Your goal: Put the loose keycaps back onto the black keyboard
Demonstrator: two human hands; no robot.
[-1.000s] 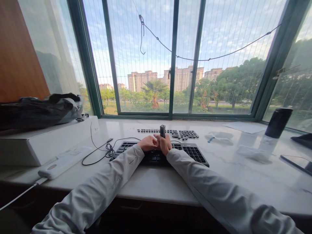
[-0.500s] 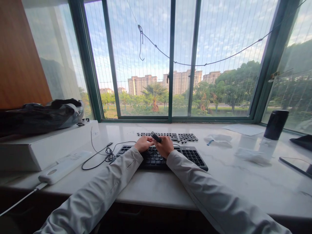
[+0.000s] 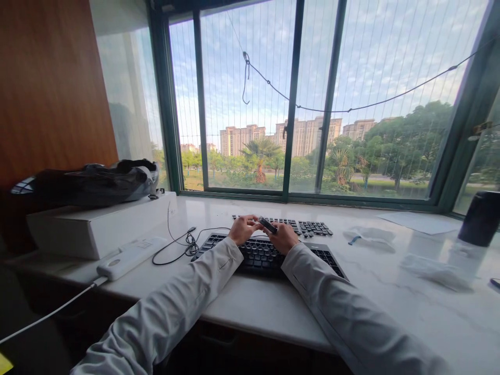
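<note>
Resting over the black keyboard [image 3: 269, 255], both hands meet above its upper rows. The right hand [image 3: 285, 237] curls closed around a small dark tool [image 3: 267, 225], which tilts up toward the left hand [image 3: 242, 229]; that hand's fingers bend loosely beside the tool's tip, and whether they pinch anything cannot be told. Behind the keyboard lies a row of loose keycaps [image 3: 300, 226] on the white surface [image 3: 375, 281]. Left of the keyboard a coiled black cable [image 3: 187, 244] lies beside a white box [image 3: 97, 226].
</note>
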